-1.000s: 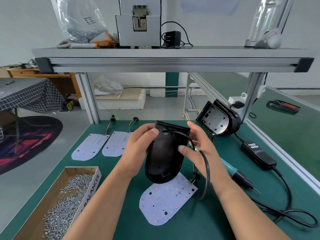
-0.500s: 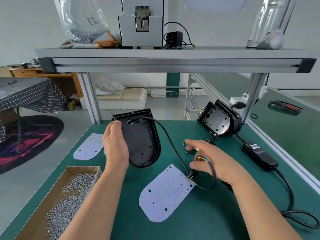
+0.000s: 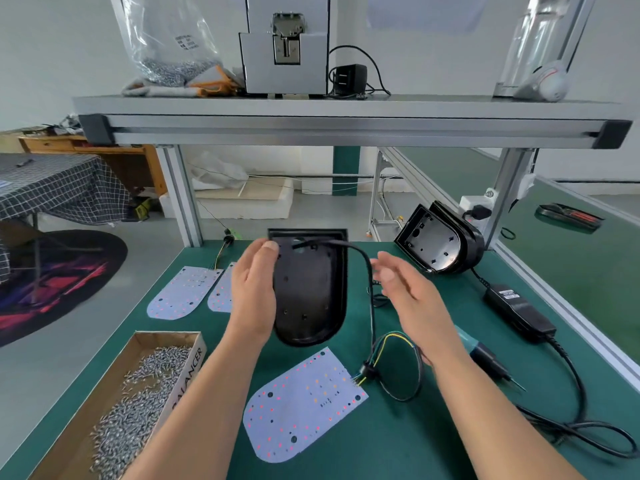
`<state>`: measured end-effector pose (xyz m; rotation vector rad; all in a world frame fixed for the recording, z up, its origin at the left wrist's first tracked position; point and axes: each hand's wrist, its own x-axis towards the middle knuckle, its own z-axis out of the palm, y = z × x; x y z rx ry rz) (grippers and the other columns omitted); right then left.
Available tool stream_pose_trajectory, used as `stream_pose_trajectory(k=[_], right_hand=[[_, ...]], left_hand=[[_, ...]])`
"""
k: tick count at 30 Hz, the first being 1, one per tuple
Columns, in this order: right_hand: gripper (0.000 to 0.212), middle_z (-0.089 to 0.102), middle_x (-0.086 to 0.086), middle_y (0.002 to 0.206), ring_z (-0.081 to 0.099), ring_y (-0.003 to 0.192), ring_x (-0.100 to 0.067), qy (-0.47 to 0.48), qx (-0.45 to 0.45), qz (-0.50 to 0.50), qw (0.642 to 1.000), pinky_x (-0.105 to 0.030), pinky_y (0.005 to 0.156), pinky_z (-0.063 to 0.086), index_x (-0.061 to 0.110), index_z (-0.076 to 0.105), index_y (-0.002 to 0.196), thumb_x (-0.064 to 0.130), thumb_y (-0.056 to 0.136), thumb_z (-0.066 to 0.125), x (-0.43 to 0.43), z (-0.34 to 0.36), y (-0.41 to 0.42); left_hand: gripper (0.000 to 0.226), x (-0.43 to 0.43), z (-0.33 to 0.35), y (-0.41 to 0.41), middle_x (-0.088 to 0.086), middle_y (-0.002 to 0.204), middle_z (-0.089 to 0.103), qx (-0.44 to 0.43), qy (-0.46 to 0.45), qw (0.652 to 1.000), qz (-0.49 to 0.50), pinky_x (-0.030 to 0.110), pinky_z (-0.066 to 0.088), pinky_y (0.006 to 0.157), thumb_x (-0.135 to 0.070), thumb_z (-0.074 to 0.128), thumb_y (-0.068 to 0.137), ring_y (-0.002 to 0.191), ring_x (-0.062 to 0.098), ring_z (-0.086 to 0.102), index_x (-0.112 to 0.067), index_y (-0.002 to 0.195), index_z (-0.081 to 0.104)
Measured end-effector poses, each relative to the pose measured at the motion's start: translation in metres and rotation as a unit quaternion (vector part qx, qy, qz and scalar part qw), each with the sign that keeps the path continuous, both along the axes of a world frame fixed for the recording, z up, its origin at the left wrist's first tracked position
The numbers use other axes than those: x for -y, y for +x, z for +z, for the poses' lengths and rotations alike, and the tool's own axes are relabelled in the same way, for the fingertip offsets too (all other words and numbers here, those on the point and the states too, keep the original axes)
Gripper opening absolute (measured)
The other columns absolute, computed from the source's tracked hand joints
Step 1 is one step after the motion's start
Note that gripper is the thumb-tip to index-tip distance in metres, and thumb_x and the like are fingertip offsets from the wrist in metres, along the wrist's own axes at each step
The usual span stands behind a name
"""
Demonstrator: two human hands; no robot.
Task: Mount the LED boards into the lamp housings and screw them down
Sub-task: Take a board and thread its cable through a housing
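Head view: two lamp housings (image 3: 311, 296), three LED boards (image 3: 301, 400), one screw box (image 3: 188, 368)

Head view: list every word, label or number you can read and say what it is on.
"BALANCER": printed on the side wall of the screw box.
Bag on the shelf: a printed label of a few lines, too blurred to read.
Adapter: a small white label, too small to read.

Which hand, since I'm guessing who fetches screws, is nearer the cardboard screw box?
Left. The left hand grips the left edge of the lamp housing, beyond the far corner of the screw box; the right hand hovers open right of the housing, farther off.
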<state>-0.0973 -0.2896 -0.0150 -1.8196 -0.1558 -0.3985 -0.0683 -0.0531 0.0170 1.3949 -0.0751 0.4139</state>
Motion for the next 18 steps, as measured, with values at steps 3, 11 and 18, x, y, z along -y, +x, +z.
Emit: stream_pose_trajectory(k=[3,11,18], right_hand=[[0.059,0.062,0.033,0.139,0.05,0.136,0.01,-0.031,0.037,0.016,0.999,-0.01,0.111,0.038,0.033,0.04,0.162,0.05,0.106,0.049,-0.006,0.003,-0.003],[0.029,0.073,0.011,0.121,0.052,0.127,-0.019,-0.08,0.111,0.055,0.989,-0.02,0.104,0.041,0.043,0.072,0.13,0.045,0.109,0.053,0.004,0.02,-0.014],[0.035,0.071,0.014,0.104,0.057,0.122,-0.016,-0.147,0.065,0.106,0.981,-0.041,0.107,0.042,0.045,0.079,0.117,0.061,0.1,0.053,-0.005,0.034,-0.027]], left_hand=[[0.036,0.001,-0.004,-0.001,0.001,0.096,0.076,0.012,0.024,0.992,-0.125,0.031,0.054,0.086,-0.046,0.061,0.088,0.092,0.018,0.068,-0.017,0.099,0.078],[0.047,-0.005,0.009,-0.012,0.015,0.082,0.059,0.005,0.089,0.959,-0.269,0.037,0.044,0.07,-0.043,0.063,0.085,0.076,0.026,0.056,0.003,0.093,0.064],[0.033,-0.017,0.022,-0.02,0.006,0.073,0.052,-0.055,0.144,0.926,-0.344,0.033,0.039,0.065,-0.042,0.067,0.09,0.067,0.021,0.05,-0.014,0.074,0.06]])
